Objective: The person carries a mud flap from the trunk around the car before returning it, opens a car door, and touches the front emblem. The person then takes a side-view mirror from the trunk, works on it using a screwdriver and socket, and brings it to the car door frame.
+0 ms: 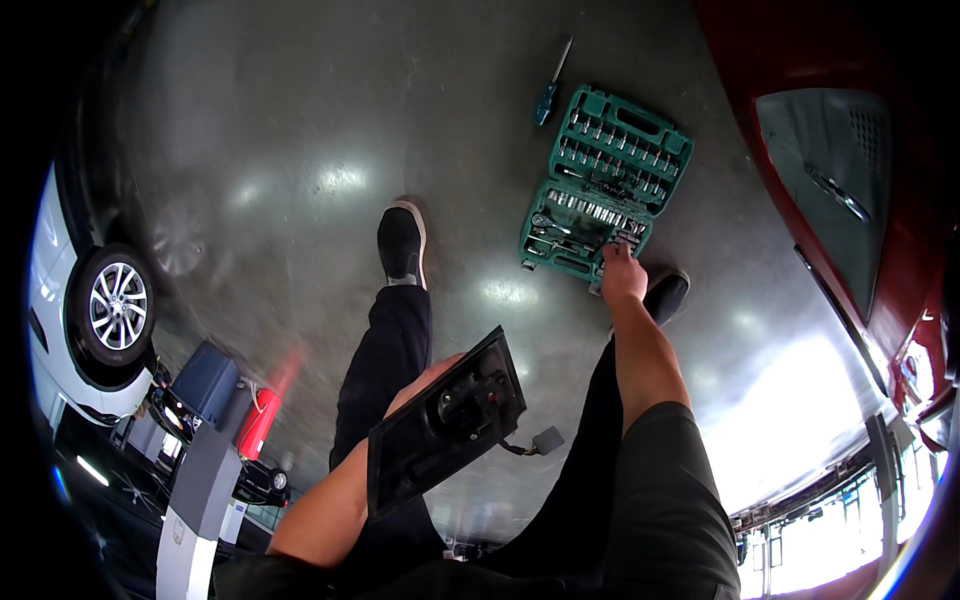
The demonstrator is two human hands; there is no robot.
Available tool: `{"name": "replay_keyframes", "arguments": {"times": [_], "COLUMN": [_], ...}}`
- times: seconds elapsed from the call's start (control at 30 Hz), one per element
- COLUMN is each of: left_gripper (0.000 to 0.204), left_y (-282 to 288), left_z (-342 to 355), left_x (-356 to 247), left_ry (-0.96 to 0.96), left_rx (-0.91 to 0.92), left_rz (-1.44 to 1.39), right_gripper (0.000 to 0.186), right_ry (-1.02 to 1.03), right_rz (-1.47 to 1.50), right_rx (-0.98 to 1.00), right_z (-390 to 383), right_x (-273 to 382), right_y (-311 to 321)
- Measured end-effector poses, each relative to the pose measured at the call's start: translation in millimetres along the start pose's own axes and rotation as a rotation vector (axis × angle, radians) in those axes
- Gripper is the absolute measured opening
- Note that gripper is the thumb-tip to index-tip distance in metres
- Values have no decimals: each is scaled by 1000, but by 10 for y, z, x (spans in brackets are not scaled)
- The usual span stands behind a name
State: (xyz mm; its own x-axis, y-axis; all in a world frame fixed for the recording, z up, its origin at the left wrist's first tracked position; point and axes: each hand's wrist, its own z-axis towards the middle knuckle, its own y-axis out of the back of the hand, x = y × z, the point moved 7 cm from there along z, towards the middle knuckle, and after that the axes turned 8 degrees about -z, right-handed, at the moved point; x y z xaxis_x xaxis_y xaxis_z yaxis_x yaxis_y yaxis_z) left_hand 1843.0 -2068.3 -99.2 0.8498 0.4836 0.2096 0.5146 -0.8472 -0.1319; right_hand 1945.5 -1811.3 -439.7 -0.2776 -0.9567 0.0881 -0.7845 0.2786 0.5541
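Note:
My left hand [423, 378] grips a black panel-like part [410, 460] above my left leg, its fingers mostly hidden behind it. A short cable with a grey connector [548, 440] hangs from the part's right side. My right hand [622, 270] reaches down into the lower right corner of an open green tool case [640, 125] on the floor, fingers pinched among small metal pieces; what they hold is too small to name. The case carries rows of sockets and a ratchet. A screwdriver with a blue handle [545, 103] lies just beyond its upper left corner.
My shoes stand on the grey floor [280, 120]. A red car [730, 45] is close at the right. At the left are a white car with an alloy wheel [118, 305], a grey pillar [190, 500], a red cylinder [256, 425] and a dark bin [205, 385].

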Motion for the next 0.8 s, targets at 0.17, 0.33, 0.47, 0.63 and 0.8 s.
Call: {"name": "replay_keyframes", "arguments": {"times": [0.17,0.33,0.47,0.63,0.8], "left_gripper": [45,42,39,39,41], "left_y": [-4,-194,-131,-181,-78], "left_z": [53,60,11,8,-39], "left_x": [33,21,0,-65,-141], "left_ry": [69,76,152,90,27], "left_rx": [39,-8,-73,38,123], "left_rz": [44,-31,-116,-158,-216], "right_gripper": [15,15,24,34,56], "right_ry": [7,166,98,146,-97], "right_rz": [-38,17,377,662,541], "right_rx": [-63,-98,7,-66,-212], "right_z": [106,74,102,488,1257], "right_x": [-76,-64,285,667,1016], "right_y": [89,229,515,1278,1952]}}
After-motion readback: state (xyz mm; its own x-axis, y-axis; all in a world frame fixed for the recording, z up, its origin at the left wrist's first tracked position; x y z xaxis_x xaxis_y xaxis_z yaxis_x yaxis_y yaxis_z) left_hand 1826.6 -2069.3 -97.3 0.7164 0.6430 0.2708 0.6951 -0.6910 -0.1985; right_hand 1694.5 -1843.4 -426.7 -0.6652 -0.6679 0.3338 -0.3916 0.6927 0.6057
